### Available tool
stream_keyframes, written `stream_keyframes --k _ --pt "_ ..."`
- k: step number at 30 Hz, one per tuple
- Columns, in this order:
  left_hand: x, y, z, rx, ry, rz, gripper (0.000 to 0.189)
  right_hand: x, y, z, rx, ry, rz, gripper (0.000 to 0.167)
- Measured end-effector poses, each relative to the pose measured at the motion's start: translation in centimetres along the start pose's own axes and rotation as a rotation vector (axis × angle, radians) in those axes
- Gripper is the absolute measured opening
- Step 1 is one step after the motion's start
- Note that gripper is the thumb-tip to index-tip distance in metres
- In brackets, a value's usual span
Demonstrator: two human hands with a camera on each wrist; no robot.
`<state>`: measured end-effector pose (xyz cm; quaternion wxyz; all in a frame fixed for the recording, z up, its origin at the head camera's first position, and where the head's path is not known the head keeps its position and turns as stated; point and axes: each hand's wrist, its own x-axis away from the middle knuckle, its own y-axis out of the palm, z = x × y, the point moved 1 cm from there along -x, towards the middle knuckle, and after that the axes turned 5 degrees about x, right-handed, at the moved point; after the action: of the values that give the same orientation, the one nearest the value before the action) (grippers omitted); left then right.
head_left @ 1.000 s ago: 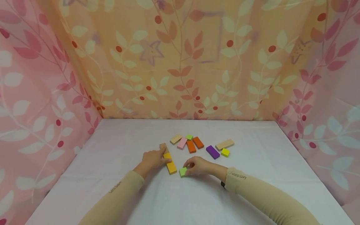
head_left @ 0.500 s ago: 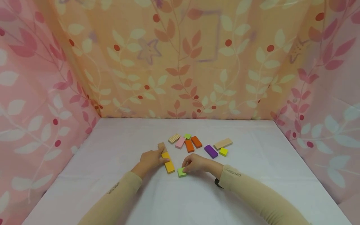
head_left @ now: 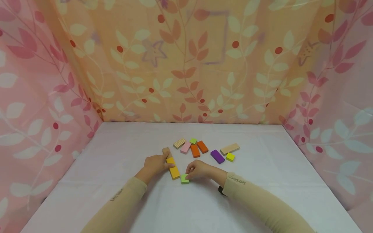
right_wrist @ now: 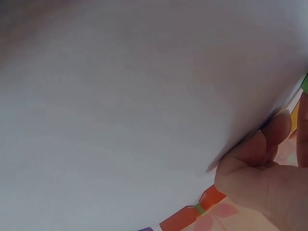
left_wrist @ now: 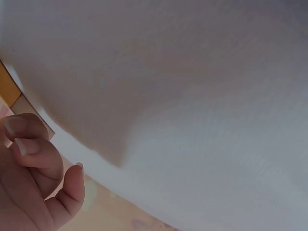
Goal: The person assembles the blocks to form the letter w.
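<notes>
On the table (head_left: pixel 204 207), the left hand (head_left: pixel 154 164) is curled over the yellow block (head_left: pixel 175 173); by the right hand (head_left: pixel 198 169), the green block (head_left: pixel 184 179) is pinched just right of the yellow block's near end. Alignment may be lost if excessive leftward push is applied.

– Where is passage available?
– Along the surface (head_left: pixel 169 210), between the sleeves (head_left: pixel 119 202).
– What obstructs its far end?
– Left hand (head_left: pixel 155 164), yellow block (head_left: pixel 175 173), green block (head_left: pixel 184 180) and right hand (head_left: pixel 200 169); orange blocks (head_left: pixel 195 151) lie beyond.
</notes>
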<state>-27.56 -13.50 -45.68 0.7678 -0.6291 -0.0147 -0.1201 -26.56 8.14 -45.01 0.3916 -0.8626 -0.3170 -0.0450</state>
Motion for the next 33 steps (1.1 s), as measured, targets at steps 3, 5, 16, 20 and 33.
stream_keyframes --k 3,5,16,20,33 --pt "-0.04 0.03 -0.01 0.002 0.003 0.006 0.079 -0.06 0.12 -0.03 0.003 0.004 0.004 0.009" --pt "-0.04 -0.01 -0.01 0.003 0.002 0.004 0.079 -0.08 0.14 -0.01 0.003 0.008 0.007 0.009" --pt "-0.08 0.04 0.01 0.009 -0.015 -0.013 0.079 -0.06 0.19 -0.24 0.000 0.021 0.012 0.009" --pt "-0.12 0.01 -0.05 0.009 -0.020 -0.014 0.079 -0.18 0.29 -0.16 0.000 0.024 0.017 0.009" --pt "0.26 -0.05 0.05 0.050 -0.008 0.000 0.078 -0.21 0.24 -0.08 -0.017 0.034 0.014 0.010"
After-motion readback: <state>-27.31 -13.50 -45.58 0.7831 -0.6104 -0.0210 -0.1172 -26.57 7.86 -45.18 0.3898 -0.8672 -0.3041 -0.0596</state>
